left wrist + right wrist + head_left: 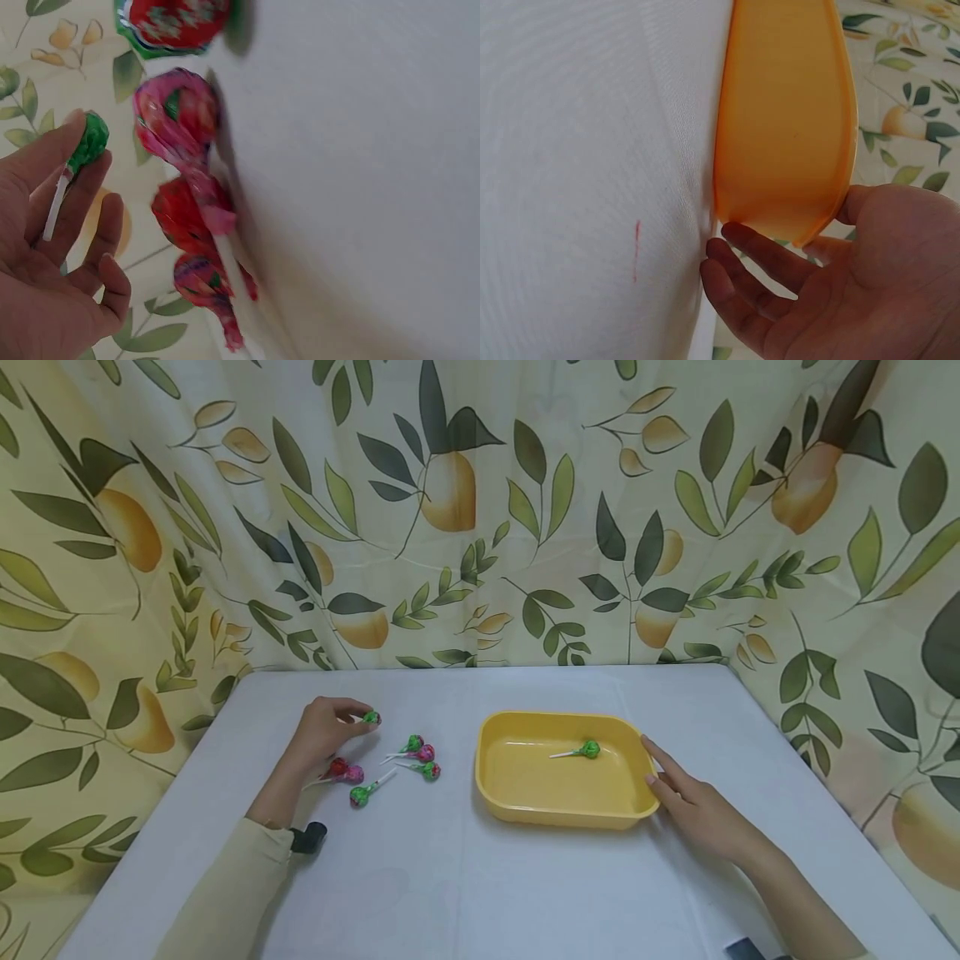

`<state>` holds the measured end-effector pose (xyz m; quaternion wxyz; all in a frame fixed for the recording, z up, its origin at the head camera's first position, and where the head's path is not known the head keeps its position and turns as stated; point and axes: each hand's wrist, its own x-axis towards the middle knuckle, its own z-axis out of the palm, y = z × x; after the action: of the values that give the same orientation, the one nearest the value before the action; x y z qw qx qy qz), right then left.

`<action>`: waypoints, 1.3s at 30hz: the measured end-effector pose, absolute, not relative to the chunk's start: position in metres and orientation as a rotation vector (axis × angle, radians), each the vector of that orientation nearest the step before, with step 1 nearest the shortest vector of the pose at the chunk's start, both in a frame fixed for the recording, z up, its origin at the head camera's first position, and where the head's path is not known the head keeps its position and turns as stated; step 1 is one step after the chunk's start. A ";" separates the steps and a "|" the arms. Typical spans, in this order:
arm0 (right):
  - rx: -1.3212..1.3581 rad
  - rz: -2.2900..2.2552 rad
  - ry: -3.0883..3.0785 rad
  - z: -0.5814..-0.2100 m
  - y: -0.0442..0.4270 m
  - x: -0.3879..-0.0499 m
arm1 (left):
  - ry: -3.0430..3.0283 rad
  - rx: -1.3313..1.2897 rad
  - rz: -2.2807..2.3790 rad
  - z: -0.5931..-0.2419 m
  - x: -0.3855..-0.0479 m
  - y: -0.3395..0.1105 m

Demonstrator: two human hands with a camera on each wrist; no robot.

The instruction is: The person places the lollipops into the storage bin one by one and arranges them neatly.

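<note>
My left hand (324,731) pinches a green-wrapped lollipop (91,141) between thumb and fingertips, its white stick pointing down along the fingers. Below and beside this hand, several wrapped lollipops lie on the table: a pink one (176,112), a red one (338,767), a green one (360,796) and a small cluster with another green one (430,770). My right hand (693,806) holds the right end of a yellow tray (555,810), thumb and forefinger at its rim. Inside the tray lies one green lollipop (590,749) with its stick to the left.
A white cloth covers the table (465,893). Behind it hangs a curtain (525,527) with a leaf and fruit print. The tray stands right of the loose lollipops. A dark wrist device (308,837) sits at the left cuff.
</note>
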<state>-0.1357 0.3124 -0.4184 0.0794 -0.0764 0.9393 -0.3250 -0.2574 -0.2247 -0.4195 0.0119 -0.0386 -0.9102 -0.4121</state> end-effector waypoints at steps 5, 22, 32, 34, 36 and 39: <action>-0.236 -0.986 2.810 -0.419 0.313 -0.136 | -2.830 -0.161 -1.272 -0.412 -0.263 -0.214; -0.262 -1.007 2.821 -0.421 0.315 -0.136 | -2.795 -0.280 -1.289 -0.392 -0.273 -0.180; -0.232 -0.995 2.818 -0.422 0.314 -0.136 | -2.730 -0.355 -1.364 -0.384 -0.274 -0.155; -0.230 -0.990 2.817 -0.422 0.314 -0.136 | -2.729 -0.366 -1.364 -0.383 -0.274 -0.151; -0.231 -0.988 2.818 -0.423 0.314 -0.136 | -2.728 -0.373 -1.367 -0.382 -0.274 -0.146; -0.234 -0.992 2.820 -0.423 0.314 -0.136 | -2.730 -0.371 -1.382 -0.382 -0.274 -0.138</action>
<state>-0.1358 0.3140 -0.4226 0.0714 -0.0780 0.9380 -0.3301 -0.2740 -0.1385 -0.3816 0.0296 -0.1204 -0.8853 -0.4481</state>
